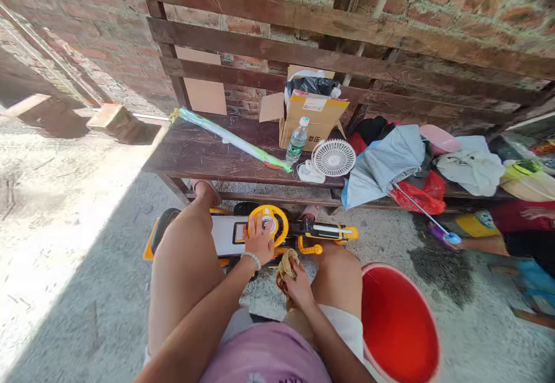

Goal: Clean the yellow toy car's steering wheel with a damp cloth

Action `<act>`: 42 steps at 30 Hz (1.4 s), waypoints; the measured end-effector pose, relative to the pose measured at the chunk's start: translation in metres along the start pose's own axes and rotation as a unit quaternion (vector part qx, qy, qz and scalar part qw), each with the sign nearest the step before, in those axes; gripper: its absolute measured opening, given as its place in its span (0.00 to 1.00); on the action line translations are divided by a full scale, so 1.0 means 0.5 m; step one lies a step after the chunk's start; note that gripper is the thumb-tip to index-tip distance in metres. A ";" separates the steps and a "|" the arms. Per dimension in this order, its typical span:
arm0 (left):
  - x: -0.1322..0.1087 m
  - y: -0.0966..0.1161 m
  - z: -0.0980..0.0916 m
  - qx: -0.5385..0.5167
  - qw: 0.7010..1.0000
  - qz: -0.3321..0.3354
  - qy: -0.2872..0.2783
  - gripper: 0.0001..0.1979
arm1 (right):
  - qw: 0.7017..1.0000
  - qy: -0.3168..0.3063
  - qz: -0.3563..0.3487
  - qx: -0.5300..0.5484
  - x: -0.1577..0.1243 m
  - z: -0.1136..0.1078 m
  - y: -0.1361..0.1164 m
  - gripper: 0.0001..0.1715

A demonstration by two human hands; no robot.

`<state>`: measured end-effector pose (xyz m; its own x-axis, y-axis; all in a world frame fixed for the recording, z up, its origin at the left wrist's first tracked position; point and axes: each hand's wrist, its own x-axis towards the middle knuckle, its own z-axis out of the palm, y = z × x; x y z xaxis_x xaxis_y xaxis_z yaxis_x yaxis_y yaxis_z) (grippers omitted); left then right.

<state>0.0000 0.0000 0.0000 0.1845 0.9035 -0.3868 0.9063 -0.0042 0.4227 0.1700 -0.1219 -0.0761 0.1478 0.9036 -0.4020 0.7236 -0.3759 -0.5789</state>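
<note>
A yellow-and-black plastic ride-on toy [260,235] stands on the concrete floor between my knees, with a white panel on its body. My left hand [260,241], with a white bead bracelet at the wrist, has its fingers on the hub of the toy's round yellow wheel [277,224]. Just below, my right hand [298,289] grips a crumpled tan cloth [287,266] close to the toy's near edge. Parts of the toy are hidden behind my left knee and hand.
A red plastic bucket [399,325] sits beside my right leg. Ahead, a wooden bench [208,160] holds a cardboard box, water bottle, white fan, and folded umbrella. A seated person's arm [481,245] shows at right, beyond a dark wet patch [442,270]. Brick walls stand behind.
</note>
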 end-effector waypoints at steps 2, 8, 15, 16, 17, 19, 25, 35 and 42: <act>-0.001 -0.002 0.000 0.004 1.000 0.001 0.006 0.40 | 0.996 0.018 -0.033 -0.075 0.027 -0.018 -0.037 0.41; 0.006 -0.017 0.019 0.019 0.999 0.008 0.031 0.41 | 0.969 0.012 0.024 -0.246 0.136 -0.049 -0.152 0.41; 0.010 -0.037 0.038 0.032 0.998 0.029 0.054 0.40 | 0.957 -0.016 -0.056 -0.283 0.159 -0.015 -0.157 0.40; 0.009 -0.035 0.036 0.032 0.998 0.028 0.051 0.40 | 0.956 -0.019 -0.070 -0.283 0.160 -0.007 -0.159 0.38; 0.008 -0.032 0.033 0.033 0.998 0.027 0.045 0.40 | 0.955 -0.020 -0.081 -0.283 0.162 0.001 -0.164 0.36; 0.006 -0.024 0.027 0.034 0.999 0.022 0.035 0.41 | 0.955 -0.025 -0.093 -0.281 0.166 0.016 -0.176 0.35; 0.007 -0.014 0.023 0.030 0.999 0.006 0.028 0.41 | 0.957 -0.056 -0.096 -0.269 0.145 0.016 -0.180 0.33; 0.006 -0.012 0.018 0.012 0.999 0.010 0.030 0.40 | 0.957 -0.018 0.004 -0.288 0.119 -0.085 -0.144 0.51; 0.009 0.005 0.013 0.021 1.000 -0.011 0.015 0.42 | 0.969 -0.054 0.039 -0.236 0.196 -0.133 -0.183 0.54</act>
<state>0.0055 0.0011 -0.0059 0.1524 0.9164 -0.3702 0.9251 -0.0005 0.3796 0.1633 0.0145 -0.0154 0.1609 0.8404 -0.5175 0.9449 -0.2827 -0.1652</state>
